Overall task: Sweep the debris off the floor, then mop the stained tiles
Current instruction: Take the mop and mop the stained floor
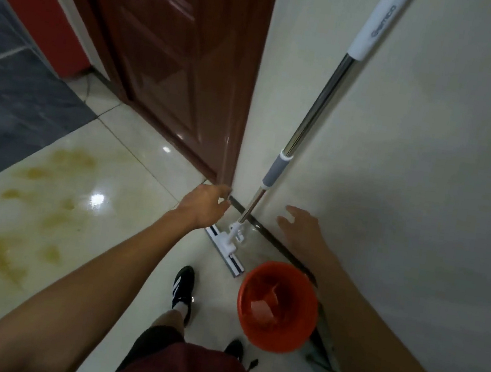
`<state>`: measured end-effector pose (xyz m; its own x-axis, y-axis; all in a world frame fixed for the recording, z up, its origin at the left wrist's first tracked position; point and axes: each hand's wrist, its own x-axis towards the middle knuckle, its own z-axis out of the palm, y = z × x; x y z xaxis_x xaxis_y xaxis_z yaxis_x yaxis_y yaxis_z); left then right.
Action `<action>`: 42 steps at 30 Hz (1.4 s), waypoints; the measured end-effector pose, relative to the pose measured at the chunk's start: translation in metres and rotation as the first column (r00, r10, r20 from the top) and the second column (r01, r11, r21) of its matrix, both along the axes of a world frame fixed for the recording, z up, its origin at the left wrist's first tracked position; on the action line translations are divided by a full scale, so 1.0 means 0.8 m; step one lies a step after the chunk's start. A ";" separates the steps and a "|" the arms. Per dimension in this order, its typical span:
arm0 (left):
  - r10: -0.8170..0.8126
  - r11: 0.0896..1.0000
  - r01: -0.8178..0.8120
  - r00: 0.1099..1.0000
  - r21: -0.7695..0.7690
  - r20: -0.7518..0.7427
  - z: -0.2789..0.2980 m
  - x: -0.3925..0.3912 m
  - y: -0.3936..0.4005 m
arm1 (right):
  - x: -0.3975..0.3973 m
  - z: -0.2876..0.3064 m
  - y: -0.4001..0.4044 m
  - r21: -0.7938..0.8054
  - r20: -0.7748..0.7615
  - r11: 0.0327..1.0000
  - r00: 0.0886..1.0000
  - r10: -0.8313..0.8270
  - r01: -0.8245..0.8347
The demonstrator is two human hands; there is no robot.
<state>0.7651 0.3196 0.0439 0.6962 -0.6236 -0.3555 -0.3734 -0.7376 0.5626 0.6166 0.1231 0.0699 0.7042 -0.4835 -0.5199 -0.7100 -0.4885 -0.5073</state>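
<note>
A flat mop point(309, 112) leans against the pale wall, its metal pole rising to the upper right and its white head point(226, 251) on the floor by the skirting. My left hand point(203, 206) reaches out just left of the pole's lower end, fingers loosely curled, holding nothing. To the right of the pole my right hand point(303, 229) is spread with relaxed fingers, apart from the pole. Yellow-brown stains point(27, 210) cover the glossy cream tiles at the left. An orange bucket point(278, 307) stands beside the mop head.
A dark red door point(173, 63) stands open against the wall corner just beyond my left hand. Dark grey tiles point(14, 106) lie at the far left. My black shoes point(182, 288) stand on the cream tiles, left of the bucket.
</note>
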 end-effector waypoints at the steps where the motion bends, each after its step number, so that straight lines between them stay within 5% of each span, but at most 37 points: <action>1: -0.016 1.000 0.015 1.000 -0.025 -0.018 -0.002 0.017 -0.015 | 0.016 0.002 -0.006 0.001 0.008 0.999 0.999 -0.039 0.039; 10: -0.249 0.962 0.226 0.957 -0.155 -0.149 -0.015 0.122 -0.129 | 0.126 0.009 -0.044 0.056 0.098 0.943 0.938 -0.332 0.328; 19: -0.363 0.915 0.309 0.912 -0.260 -0.193 -0.029 0.117 -0.166 | 0.139 0.010 -0.029 0.052 0.207 0.904 0.881 -0.425 0.424; 30: -0.223 0.955 0.177 0.958 -0.239 -0.183 -0.019 0.038 -0.057 | 0.065 0.024 0.073 0.009 0.306 0.961 0.914 -0.266 0.277; 42: -0.079 0.973 0.045 0.986 -0.226 -0.145 0.018 -0.190 0.126 | -0.126 0.033 0.237 0.045 0.272 0.988 0.950 -0.154 0.147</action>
